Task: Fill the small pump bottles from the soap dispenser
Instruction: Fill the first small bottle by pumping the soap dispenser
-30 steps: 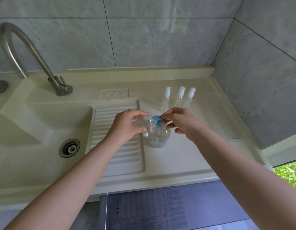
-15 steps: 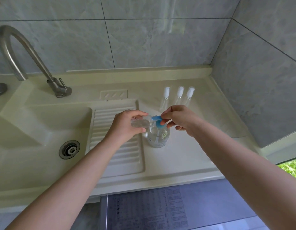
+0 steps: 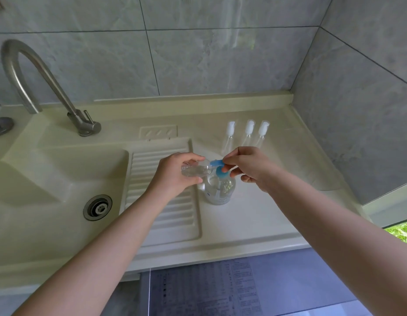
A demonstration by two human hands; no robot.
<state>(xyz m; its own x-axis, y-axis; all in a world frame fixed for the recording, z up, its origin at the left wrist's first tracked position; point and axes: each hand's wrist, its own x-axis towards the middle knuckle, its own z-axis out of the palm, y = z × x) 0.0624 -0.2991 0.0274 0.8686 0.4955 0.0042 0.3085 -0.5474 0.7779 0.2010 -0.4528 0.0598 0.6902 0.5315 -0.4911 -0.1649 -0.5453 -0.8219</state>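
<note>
A clear soap dispenser [image 3: 219, 190] with a blue pump head [image 3: 217, 164] stands on the cream counter beside the ribbed drainboard. My left hand [image 3: 175, 176] holds a small clear bottle [image 3: 194, 171] tilted on its side, its open mouth against the blue spout. My right hand [image 3: 248, 167] rests on the pump head, fingertips pinching it. Three small pump bottles [image 3: 247, 133] with white caps stand in a row behind, near the back wall.
A steel tap [image 3: 49, 87] arches over the sink basin [image 3: 49, 183] at left, with a drain [image 3: 97, 207]. The ribbed drainboard [image 3: 166, 213] lies under my left hand. Grey tiled walls close the back and right. The counter's front edge [image 3: 220, 252] is near me.
Both hands keep their hold on the small bottle and the pump head. The view has shifted slightly; nothing else has visibly moved.
</note>
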